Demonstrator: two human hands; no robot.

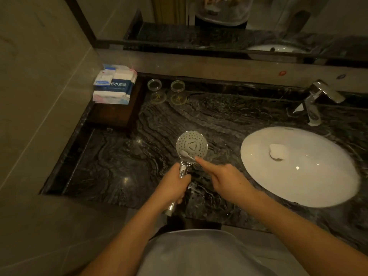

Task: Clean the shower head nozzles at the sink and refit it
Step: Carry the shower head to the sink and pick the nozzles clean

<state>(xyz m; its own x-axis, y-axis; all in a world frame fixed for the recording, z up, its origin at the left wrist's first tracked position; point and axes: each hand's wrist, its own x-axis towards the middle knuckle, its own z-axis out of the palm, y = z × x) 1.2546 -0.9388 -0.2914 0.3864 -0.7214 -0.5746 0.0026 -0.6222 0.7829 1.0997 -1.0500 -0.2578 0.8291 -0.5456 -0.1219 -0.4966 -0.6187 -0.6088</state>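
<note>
A chrome shower head (191, 145) is held face up over the dark marble counter, left of the white oval sink (310, 182). My left hand (173, 186) grips its handle from below. My right hand (224, 176) holds a small white brush (186, 154), like a toothbrush, whose head lies on the lower left of the nozzle face, with the forefinger stretched along it. The sink's drain plug (277, 152) looks white and raised.
A chrome tap (318, 96) stands behind the sink. Two glass cups (177, 90) sit at the back of the counter (119, 168). Packaged towels (115, 84) are stacked on a dark wooden box (111, 114) at the back left. A mirror runs along the wall.
</note>
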